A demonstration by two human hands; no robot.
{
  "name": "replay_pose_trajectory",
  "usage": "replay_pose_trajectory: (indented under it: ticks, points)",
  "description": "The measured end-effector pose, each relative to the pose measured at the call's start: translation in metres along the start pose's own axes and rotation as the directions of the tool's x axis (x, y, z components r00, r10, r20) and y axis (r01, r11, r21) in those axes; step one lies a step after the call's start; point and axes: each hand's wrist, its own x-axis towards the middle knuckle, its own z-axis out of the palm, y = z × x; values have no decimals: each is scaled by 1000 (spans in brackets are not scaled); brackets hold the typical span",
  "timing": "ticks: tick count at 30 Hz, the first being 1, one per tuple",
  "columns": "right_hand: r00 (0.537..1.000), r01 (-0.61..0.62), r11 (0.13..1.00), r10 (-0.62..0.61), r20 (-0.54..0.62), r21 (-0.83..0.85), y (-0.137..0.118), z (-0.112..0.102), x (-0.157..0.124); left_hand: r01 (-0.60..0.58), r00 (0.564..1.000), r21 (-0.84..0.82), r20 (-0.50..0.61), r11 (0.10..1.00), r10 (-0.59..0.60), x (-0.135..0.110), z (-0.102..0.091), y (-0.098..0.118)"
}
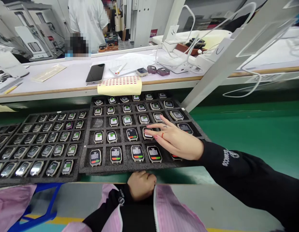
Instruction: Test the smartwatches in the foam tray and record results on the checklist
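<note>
My right hand [172,137] reaches over a dark foam tray [125,166], palm down with fingers spread. Its fingertips are at a smartwatch [147,135] in one compartment, partly covering the screen; whether they press it I cannot tell. Just ahead, another smartwatch [157,116] lies by the index finger. In the front row, a lit smartwatch [154,154] shows rows of small icons with a red and green bar. My left hand [142,185] is curled into a fist just below the tray's front edge, with nothing visible in it. Many watches in the tray have lit screens.
To the left stands a second foam tray [78,162] of smartwatches. On the bench behind lie a phone [95,73], a yellow sticker sheet [119,85] and several loose watch bodies. A slanted white post [212,64] rises at the right. A person [86,22] is beyond the bench.
</note>
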Motion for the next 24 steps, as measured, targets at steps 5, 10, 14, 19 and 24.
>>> replay_pose_trajectory:
  ticks: [5,10,14,19,24]
  points:
    - [997,-5,1000,7,-76,24,4,-13,7,1,1000,2,16,1000,-1,0,0,0]
    - [999,38,999,-38,-8,28,-4,-15,29,10,999,-8,46,1000,-9,1,-1,0]
    - [991,134,989,-135,20,64,-15,-5,57,19,998,-29,65,999,-17,1,-1,0]
    - [972,220,969,-228,59,108,-32,17,89,63,997,-49,52,997,-60,-5,-2,-2]
    - [959,253,959,-265,96,125,-42,35,102,120,993,-50,11,992,-120,-15,-6,-6]
